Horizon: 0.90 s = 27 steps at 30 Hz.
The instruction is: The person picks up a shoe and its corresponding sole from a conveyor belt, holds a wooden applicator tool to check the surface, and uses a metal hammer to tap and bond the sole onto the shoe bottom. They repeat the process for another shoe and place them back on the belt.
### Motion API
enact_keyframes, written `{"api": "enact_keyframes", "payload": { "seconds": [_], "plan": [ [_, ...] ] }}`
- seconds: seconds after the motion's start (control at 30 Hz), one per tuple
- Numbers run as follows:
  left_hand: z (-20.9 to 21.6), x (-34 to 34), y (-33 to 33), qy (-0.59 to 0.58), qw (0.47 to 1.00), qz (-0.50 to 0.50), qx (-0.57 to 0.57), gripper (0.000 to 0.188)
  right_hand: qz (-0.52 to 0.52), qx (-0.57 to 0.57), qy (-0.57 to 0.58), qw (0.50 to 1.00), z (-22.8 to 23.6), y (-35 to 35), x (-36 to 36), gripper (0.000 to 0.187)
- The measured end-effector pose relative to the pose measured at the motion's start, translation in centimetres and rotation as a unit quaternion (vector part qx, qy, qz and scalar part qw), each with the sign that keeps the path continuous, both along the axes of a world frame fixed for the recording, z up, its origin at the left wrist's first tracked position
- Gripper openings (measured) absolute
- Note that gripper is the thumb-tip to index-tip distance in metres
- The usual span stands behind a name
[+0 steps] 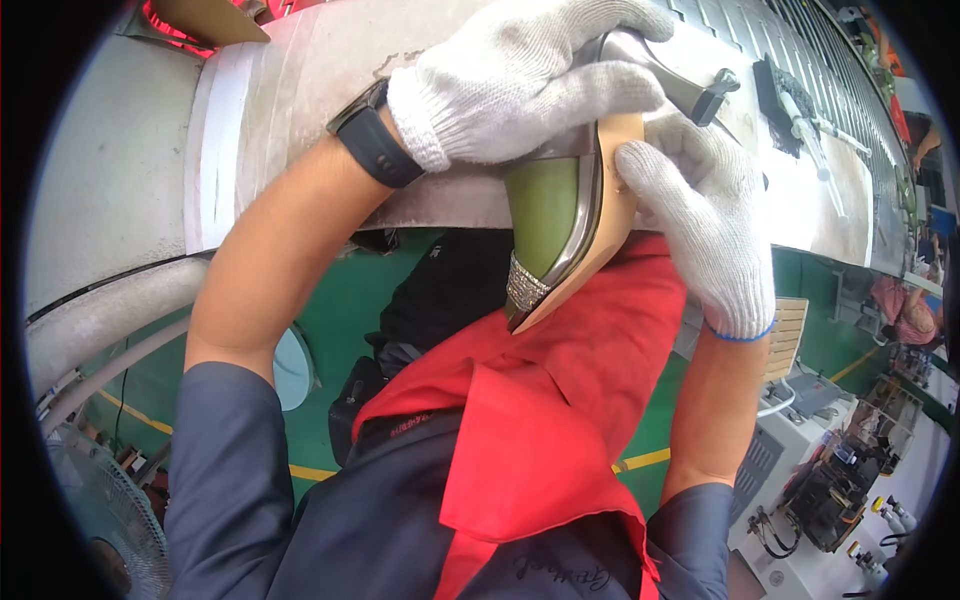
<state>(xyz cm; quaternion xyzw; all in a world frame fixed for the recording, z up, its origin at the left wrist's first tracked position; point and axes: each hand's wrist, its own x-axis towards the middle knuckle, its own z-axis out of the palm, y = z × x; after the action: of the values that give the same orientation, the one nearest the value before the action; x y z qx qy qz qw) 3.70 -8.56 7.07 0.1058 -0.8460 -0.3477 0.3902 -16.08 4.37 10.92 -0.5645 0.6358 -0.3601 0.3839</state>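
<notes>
A high-heeled shoe (545,215) is held on its side over the table's near edge, its pointed toe toward me. It has a smooth green inner area, metallic grey edging, a glittering stone-studded band (525,284) near the toe and a tan sole (612,215). Its slim grey heel (685,88) ends in a dark tip and points to the right. My left hand (525,85), in a white knit glove, closes round the back of the shoe by the heel. My right hand (700,205), gloved alike, grips the sole side with its thumb on the sole; some of its fingers are hidden.
Under my hands is a pale worktable (290,130). White-handled tools (805,125) lie on it at the right, by a ribbed metal surface (760,25). A fan (105,510) stands at lower left, machinery (830,480) at lower right. Another person (912,315) is at far right.
</notes>
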Motion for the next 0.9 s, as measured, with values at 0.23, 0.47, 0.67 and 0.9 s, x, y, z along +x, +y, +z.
{"api": "enact_keyframes", "payload": {
  "seconds": [0.23,0.47,0.67,0.9],
  "plan": [
    [-0.2,-0.6,0.1,0.013,0.995,-0.013,0.093,0.047,0.028,0.035,0.090,0.995,0.7,-0.9,-0.4,0.039],
    [0.3,-0.6,0.2,-0.006,0.997,0.074,-0.033,0.049,0.017,-0.008,-0.035,0.999,0.9,-1.4,1.0,0.051],
    [-0.2,1.4,1.2,0.088,0.939,0.023,0.332,0.050,-0.007,-0.101,0.084,0.991,1.0,-4.3,2.7,0.040],
    [-1.8,8.5,9.1,0.064,0.945,0.320,0.001,0.076,0.147,-0.239,0.272,0.920,3.7,-2.6,2.8,0.035]
  ]
}}
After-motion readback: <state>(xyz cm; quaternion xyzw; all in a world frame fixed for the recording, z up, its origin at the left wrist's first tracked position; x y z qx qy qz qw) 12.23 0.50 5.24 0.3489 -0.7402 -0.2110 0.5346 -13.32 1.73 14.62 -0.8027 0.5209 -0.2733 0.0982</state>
